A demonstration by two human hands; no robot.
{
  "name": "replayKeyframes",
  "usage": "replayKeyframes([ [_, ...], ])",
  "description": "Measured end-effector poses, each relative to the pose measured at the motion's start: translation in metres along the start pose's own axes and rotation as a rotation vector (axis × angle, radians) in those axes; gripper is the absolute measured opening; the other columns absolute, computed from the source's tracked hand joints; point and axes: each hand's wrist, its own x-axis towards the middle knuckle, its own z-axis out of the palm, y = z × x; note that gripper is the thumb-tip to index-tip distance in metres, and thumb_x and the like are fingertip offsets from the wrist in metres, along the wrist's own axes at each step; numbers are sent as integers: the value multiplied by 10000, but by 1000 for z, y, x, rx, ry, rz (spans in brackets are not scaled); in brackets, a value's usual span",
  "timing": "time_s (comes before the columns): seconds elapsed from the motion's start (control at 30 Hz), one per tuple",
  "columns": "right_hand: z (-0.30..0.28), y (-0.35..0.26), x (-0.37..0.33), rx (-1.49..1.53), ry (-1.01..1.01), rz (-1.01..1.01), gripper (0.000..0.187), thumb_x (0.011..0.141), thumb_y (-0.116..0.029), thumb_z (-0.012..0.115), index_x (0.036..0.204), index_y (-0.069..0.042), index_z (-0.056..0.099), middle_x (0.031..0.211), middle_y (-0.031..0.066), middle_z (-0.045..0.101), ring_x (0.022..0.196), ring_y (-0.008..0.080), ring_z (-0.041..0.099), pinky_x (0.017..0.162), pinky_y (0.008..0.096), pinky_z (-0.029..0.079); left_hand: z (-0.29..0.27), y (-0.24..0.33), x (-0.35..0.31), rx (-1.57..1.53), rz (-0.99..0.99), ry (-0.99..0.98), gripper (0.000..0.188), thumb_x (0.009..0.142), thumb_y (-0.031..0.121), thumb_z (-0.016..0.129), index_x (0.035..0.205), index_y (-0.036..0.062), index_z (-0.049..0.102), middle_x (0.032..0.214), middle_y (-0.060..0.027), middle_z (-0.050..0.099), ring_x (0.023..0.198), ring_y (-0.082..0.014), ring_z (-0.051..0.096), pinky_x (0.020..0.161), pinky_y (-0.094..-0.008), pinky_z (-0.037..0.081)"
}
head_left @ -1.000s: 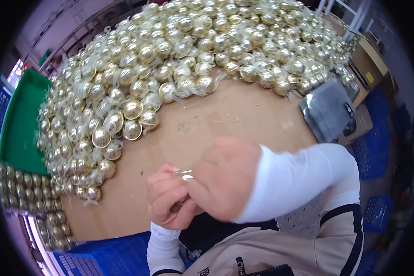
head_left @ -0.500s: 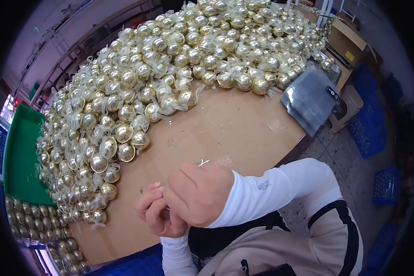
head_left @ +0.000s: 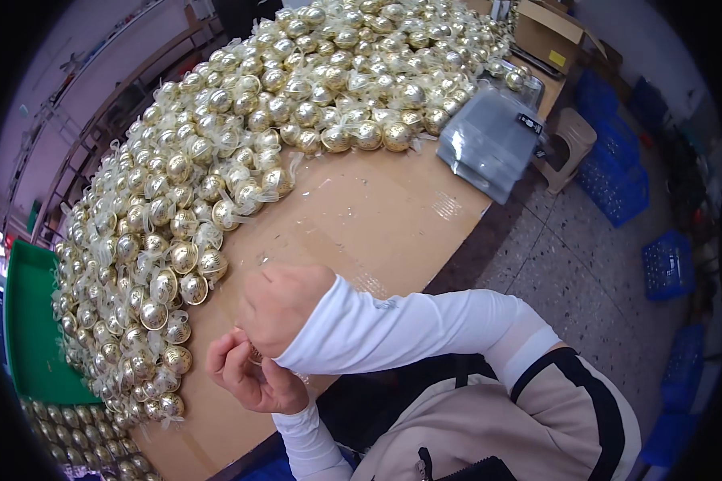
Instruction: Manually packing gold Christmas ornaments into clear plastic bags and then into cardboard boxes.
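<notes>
My left hand [head_left: 253, 381] is held just above the brown cardboard tabletop, its fingers curled in a pinch. Against it lies my right hand [head_left: 281, 307], bent at the wrist with its back turned up, so most of its fingers are hidden. Both hands meet at one spot, and whatever they pinch there is too small and too covered to name. Beyond them spreads a large heap of gold ball ornaments [head_left: 277, 180] with pale sheer ribbons. The nearest of these gold balls [head_left: 193, 287] rest on the cardboard [head_left: 361, 212], apart from my hands.
A stack of clear grey plastic pouches [head_left: 489, 140] lies at the table's right edge. At the left stands a green tray [head_left: 44, 345], with rows of gold balls [head_left: 84, 433] below it. A cardboard box [head_left: 545, 36], a beige stool [head_left: 565, 148] and blue crates [head_left: 667, 266] are at the right.
The view has shifted, so the heap and pouches sit further left. My hands stay together; the right hand now bends more over the left, and its knuckles have turned away.
</notes>
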Motion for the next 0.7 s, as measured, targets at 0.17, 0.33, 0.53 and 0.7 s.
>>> replayKeyframes([
  [0.17, 3, -3, 3, 17, -65, 29, 136, 640, -213, 593, 570, -114, 533, 567, 30, 460, 557, 193, 513, 461, 303, 420, -2, -6, 0, 21, 51, 31, 265, 820, 130, 577, 1042, 11, 492, 1183, -140, 374, 1005, -228, 468, 905, -364, 414],
  [0.33, -8, 9, 4, 123, -83, -191, 110, 640, -165, 606, 652, -80, 536, 653, 47, 506, 579, 200, 518, 469, 321, 414, -2, 0, 8, 11, 80, 6, 335, 759, 47, 581, 1075, 9, 475, 1249, -160, 355, 1017, -242, 477, 897, -376, 416],
  [0.53, -32, 40, -4, 349, -171, -395, 230, 634, -156, 684, 818, -46, 600, 774, 50, 529, 636, 204, 475, 545, 338, 387, -15, 25, 34, -82, -214, -152, 469, 722, -5, 591, 1175, 10, 472, 1260, -157, 359, 966, -201, 488, 857, -330, 425],
  [0.7, -31, 48, -4, 300, -110, -493, 238, 688, -191, 686, 880, -62, 629, 830, 43, 557, 698, 216, 500, 609, 331, 409, -26, 31, 63, 31, -528, -524, 310, 747, 70, 626, 1031, -50, 591, 1042, -93, 507, 847, -122, 506, 732, -241, 436],
])
